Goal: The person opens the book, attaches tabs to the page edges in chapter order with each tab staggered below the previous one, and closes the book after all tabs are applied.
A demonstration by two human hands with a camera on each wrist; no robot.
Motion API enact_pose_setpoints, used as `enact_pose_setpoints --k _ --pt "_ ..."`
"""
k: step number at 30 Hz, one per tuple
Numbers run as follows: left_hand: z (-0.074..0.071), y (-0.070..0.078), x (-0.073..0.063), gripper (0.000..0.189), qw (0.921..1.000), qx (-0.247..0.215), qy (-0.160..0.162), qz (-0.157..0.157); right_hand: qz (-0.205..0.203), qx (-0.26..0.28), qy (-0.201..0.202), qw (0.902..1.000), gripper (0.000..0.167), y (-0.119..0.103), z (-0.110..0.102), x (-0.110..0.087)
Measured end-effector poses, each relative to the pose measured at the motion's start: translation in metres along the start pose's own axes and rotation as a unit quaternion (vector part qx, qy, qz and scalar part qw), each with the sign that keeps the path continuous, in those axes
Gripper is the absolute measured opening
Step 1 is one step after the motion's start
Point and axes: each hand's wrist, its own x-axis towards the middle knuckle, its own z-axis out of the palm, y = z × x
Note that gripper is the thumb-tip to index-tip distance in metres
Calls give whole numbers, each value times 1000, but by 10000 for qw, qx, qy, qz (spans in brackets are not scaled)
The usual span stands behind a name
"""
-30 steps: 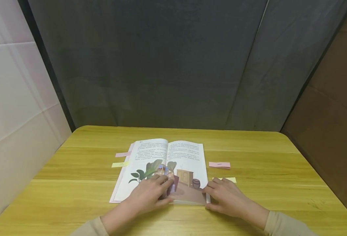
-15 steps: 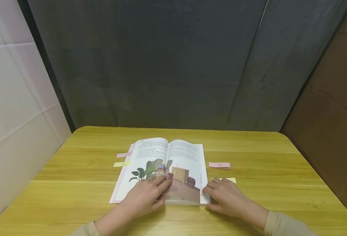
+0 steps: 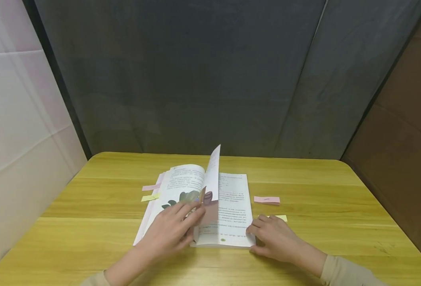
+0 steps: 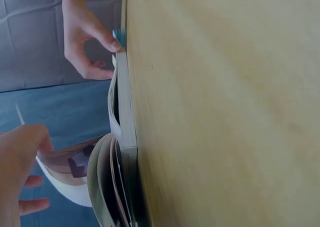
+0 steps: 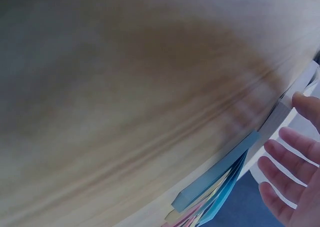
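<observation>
An open book with printed text and drawings lies on the table. My left hand is over its spine, thumb and index finger bent at an illustrated page, which they seem to pinch. That page stands up from the spine, its far corner raised and a text page uncovered beneath. In the left wrist view the page curls beside the fingers. At the book's near right corner my right hand holds the edge. The right wrist view has its thumb against the book's edge and the other fingers spread over the page.
Pink and yellow tabs stick out on the book's left. On its right are a pink tab and a partly hidden yellow tab. Blue tabs show from below. A dark curtain hangs behind the wooden table.
My left hand has drawn leftward across the book. The right-hand page went from flat, to bulging and sliding left, to standing up off the text page below. My right hand stays in place.
</observation>
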Motion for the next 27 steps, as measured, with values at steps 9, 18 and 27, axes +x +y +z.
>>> enact_pose_setpoints --k 9,18,27 --pt "-8 -5 -1 61 9988 417 -187 -150 50 65 -55 10000 34 -1 -1 -1" --pt "-5 -10 -9 60 9896 1070 -810 -509 82 137 -55 9999 34 -1 -2 -1" --pt "3 -4 -12 47 9848 609 -1487 -656 96 153 -74 9998 33 -2 -1 -1"
